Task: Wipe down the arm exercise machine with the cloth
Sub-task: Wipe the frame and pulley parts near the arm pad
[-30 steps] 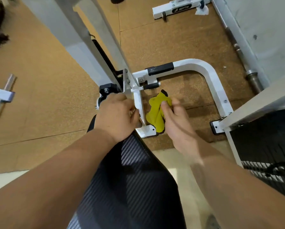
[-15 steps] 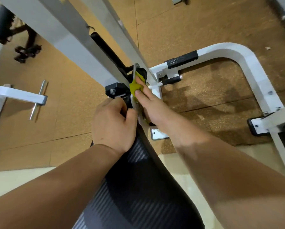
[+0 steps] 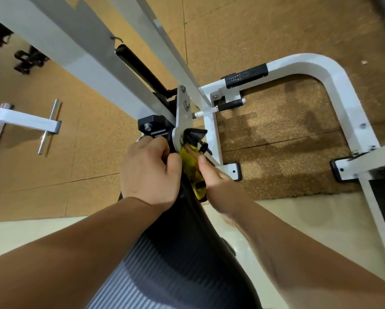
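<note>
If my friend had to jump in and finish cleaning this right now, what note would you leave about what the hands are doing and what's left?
Left hand: grips the top end of the black pad, steadying it.
Right hand: pinches the yellow cloth and presses it just below the black knob, beside the grey pivot plate.
Done: wiping is under way at this joint. How much else is already clean can't be told.
Left: probably finish around the knob and plate, then do the white frame, its black grip and the pad.
</note>
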